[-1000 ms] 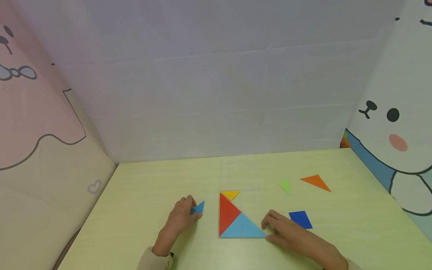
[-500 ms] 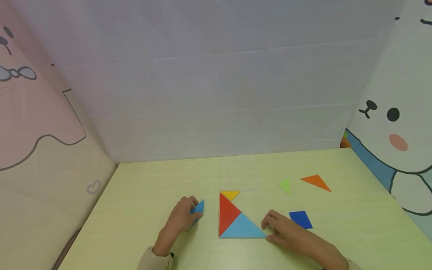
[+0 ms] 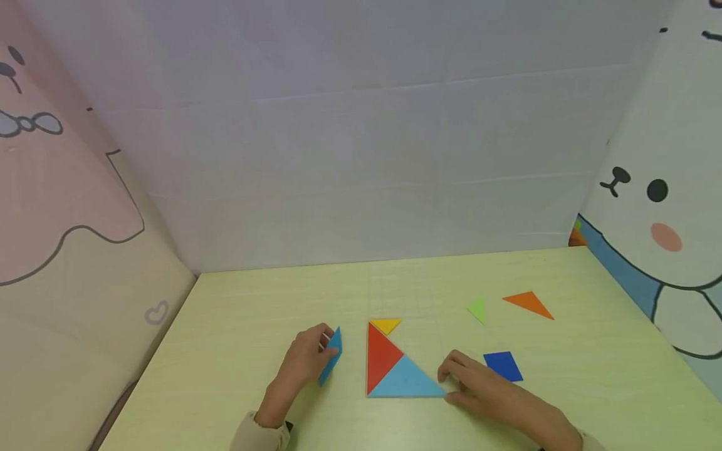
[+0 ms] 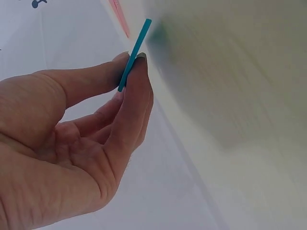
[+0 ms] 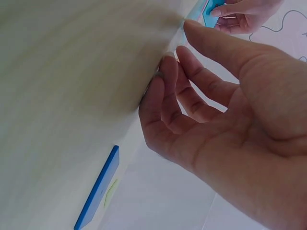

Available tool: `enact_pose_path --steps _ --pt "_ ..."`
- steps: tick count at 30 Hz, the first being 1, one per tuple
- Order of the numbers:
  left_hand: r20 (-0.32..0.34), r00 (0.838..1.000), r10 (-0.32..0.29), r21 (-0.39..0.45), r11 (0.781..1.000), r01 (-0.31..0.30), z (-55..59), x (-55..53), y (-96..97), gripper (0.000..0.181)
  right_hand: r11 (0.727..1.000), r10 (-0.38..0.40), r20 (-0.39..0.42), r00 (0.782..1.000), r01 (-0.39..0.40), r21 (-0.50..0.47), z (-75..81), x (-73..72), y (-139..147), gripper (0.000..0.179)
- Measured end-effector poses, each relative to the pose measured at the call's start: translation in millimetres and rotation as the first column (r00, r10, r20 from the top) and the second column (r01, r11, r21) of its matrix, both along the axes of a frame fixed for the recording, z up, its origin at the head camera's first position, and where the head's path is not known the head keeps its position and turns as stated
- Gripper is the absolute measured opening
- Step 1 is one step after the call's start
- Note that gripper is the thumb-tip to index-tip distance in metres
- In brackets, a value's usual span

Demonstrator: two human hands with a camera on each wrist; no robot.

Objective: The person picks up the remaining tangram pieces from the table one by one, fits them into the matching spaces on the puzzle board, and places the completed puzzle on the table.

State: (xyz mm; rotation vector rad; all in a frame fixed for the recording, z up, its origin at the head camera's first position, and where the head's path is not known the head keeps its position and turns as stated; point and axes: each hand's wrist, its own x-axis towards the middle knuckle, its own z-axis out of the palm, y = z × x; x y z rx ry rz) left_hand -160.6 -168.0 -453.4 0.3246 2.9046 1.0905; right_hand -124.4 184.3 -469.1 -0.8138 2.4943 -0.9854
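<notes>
My left hand [image 3: 304,360] pinches a blue tangram piece [image 3: 336,342] between thumb and fingers, tilted up on edge left of the assembled pieces. The left wrist view shows that piece [image 4: 140,42] edge-on as a thin strip. A red triangle [image 3: 379,360] and a light blue triangle [image 3: 407,381] lie edge to edge, together forming a larger triangle. At the red one's top corner lies a small yellow triangle [image 3: 385,326]. My right hand [image 3: 474,383] rests on the table with loosely bent fingers, its thumb tip at the light blue triangle's right corner, holding nothing.
A dark blue square [image 3: 506,367] lies just behind the right hand. Farther back are a small green triangle [image 3: 477,309] and an orange triangle [image 3: 530,304]. The pale yellow table [image 3: 254,300] is bounded by a white sheet [image 3: 361,156] behind and printed curtains at the sides.
My left hand has tilted the blue piece up from a flatter angle, so more of it shows. The right hand and the pieces on the table stay put.
</notes>
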Motion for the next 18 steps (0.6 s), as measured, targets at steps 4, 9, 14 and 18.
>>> enact_pose_path --steps 4,9,14,18 --pt "-0.011 1.000 -0.006 0.014 1.000 0.006 -0.7 -0.9 3.0 0.017 1.000 -0.009 0.009 1.000 0.009 0.009 0.6 0.3 0 0.015" --pt "-0.011 1.000 -0.023 0.042 0.999 0.023 -0.8 -1.2 8.5 0.023 1.000 0.002 -0.002 1.000 -0.002 0.000 -0.6 -0.1 1 0.016" --pt "-0.017 1.000 -0.018 0.040 0.999 0.019 0.6 0.1 11.5 0.035 1.000 0.012 -0.013 1.000 -0.012 -0.013 -1.1 -0.1 2 0.016" --pt "-0.031 0.999 -0.018 0.040 0.999 0.020 1.1 0.0 12.3 0.043 1.000 0.014 -0.017 1.000 -0.015 -0.013 -0.7 0.3 1 0.016"
